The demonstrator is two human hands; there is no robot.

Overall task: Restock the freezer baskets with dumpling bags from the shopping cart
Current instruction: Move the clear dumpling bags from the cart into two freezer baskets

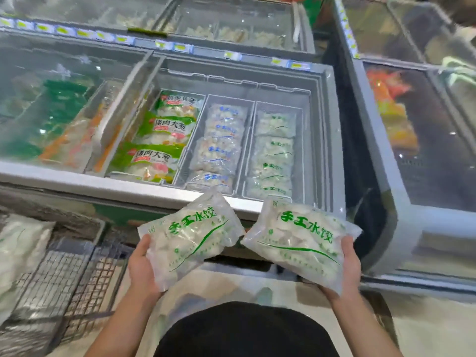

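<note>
A worker stands at an open chest freezer with a dumpling bag in each of two hands. The left hand [143,269] grips the left bag [189,240] from below, at seven o'clock; the right hand [346,266] grips the right bag [302,243], at five o'clock. Both bags carry green print and their inner corners nearly touch. The wire cart [61,274] sits at nine o'clock with another pale bag [20,243] lying in it.

The step in hand looks like carrying stock from cart to freezer; next, the bags must clear the freezer rim [123,188] and go down flat. The likely target is the right basket [275,153] at one o'clock, already stacked with matching green-print bags. Beside it, at twelve, the middle basket [219,148] holds blue-print bags, and the slid-back glass lid [64,112] covers the section at ten.
</note>
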